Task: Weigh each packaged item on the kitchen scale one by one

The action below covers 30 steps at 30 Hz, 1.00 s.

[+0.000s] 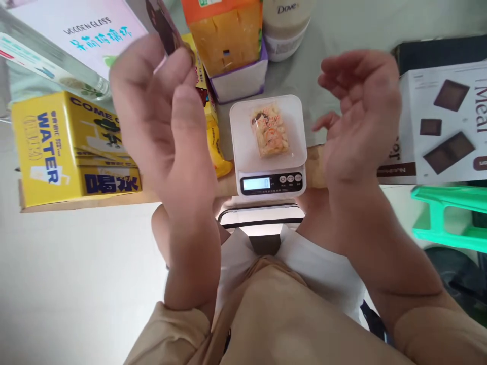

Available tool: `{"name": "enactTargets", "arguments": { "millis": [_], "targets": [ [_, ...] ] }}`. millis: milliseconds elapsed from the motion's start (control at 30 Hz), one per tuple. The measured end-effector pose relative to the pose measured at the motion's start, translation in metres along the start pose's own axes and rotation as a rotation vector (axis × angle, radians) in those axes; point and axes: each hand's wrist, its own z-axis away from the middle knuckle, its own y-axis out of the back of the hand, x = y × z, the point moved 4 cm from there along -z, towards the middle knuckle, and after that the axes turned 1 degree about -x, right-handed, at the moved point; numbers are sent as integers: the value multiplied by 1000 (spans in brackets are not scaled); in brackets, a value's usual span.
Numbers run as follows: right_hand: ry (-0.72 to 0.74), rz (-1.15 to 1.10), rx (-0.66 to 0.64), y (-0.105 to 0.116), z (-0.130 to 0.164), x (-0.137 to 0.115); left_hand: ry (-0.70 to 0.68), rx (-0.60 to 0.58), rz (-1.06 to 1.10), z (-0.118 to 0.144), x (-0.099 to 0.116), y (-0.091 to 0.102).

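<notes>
Left hand [160, 116] raised, fingers pinching dark flat packet [165, 25] above table's left side. Right hand [359, 116] loose, holding nothing, hovering right of scale [268, 147]. Snack sachet [269, 130] on scale platform, near table's front edge. Packet likely light, crinkly, slippery film; grip by sealed edge.

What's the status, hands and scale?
Left hand raised, pinching a dark packet. Right hand open, holding nothing, above the table. Snack pack lies on the scale. Nothing over the scale.

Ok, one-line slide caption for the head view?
Snack packet on white scale; left hand holds dark wrapper, right hand open.
</notes>
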Motion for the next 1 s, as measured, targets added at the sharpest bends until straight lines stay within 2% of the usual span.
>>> {"name": "enactTargets", "arguments": {
  "millis": [67, 133, 233, 400, 633, 733, 867, 1000],
  "targets": [
    [139, 143, 39, 1, -2, 7, -58, -86, -28, -8, 2, -6],
    [256, 284, 95, 7, 5, 17, -48, -149, -58, -2, 0, -10],
    [317, 397, 137, 21, 19, 30, -33, -130, -73, 21, -9, -4],
    [328, 386, 121, 29, 20, 33, 72, -43, -55, 51, -17, 13],
    [322, 372, 60, 17, 21, 35, 205, -5, -109, 53, -18, 16],
    [279, 325, 43, 19, 22, 36, 168, -36, -129, 54, -24, 14],
    [192, 352, 32, 19, 25, 32, 81, -175, -88, 56, -25, 4],
    [168, 395, -66, 13, 32, 22, 228, -200, -116, 60, -28, -5]
  ]
}}
